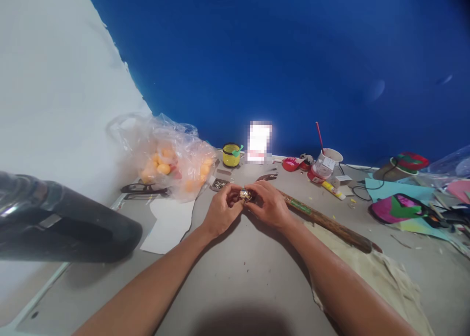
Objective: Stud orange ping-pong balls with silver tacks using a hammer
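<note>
Black and glossy, a bulky rounded object [62, 218] fills the far left of the grey tabletop [242, 277], too close to the camera to identify. Beside it lies a white sheet of paper [169, 223]. Behind that a clear plastic bag [165, 150] full of orange balls slumps near the wall, with a pair of black-framed glasses [143, 190] at its foot. Further along stand a small yellow jar [231, 155] and a shallow tray of metal bits [219, 184] (too small to say what they are).

At the centre the two hands meet. The left hand [220, 209] and the right hand [270, 206] are both closed in a fingertip pinch on a small glittering ball [245, 195], held low over the tabletop between them; whether it touches the surface I cannot tell. Work this fine goes best, I judge, with the forearms braced low as they are and one hand only steadying the ball while the other does the fiddly part. The pressure should be light enough not to dent the shiny surface, yet firm enough to hold it, since a slack pinch could let the ball roll away.

Right of the hands a long wooden stick [326, 221] lies at a slant, its right-hand end at the edge of a beige cloth [378, 272]. Beyond it sit a red dish [291, 164], a paper cup [328, 160] with a red stick in it and a glue tube [333, 190] — and at the far right, scraps of teal and pink paper [396, 189].
</note>
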A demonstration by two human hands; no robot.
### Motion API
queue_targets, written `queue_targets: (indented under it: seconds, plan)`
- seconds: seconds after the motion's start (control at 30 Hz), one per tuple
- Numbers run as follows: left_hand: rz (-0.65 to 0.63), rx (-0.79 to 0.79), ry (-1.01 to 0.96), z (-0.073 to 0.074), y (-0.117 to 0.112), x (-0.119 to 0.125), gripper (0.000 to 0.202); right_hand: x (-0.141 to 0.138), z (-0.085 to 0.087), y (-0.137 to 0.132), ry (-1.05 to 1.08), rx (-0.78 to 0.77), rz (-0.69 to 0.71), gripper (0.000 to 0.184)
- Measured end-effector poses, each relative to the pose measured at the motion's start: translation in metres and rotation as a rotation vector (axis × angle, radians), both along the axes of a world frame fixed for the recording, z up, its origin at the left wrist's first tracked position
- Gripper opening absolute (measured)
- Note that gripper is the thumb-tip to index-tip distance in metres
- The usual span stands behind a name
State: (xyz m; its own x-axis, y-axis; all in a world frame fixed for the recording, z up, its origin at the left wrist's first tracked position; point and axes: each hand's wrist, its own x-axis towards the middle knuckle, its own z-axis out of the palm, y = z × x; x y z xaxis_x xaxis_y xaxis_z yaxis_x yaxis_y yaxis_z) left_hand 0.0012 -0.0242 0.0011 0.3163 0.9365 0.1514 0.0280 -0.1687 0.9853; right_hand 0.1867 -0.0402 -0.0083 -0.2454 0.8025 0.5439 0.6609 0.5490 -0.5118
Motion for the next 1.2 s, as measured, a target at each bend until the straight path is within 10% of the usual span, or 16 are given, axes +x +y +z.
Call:
queue_targets:
  seconds: [1.2]
  plan:
    - [-0.102, -0.31, -0.173, 0.003, -0.002, 0.003, 0.017, -0.017, 0.007, -0.017, -0.035, -0.04, 0.003, 0.031]
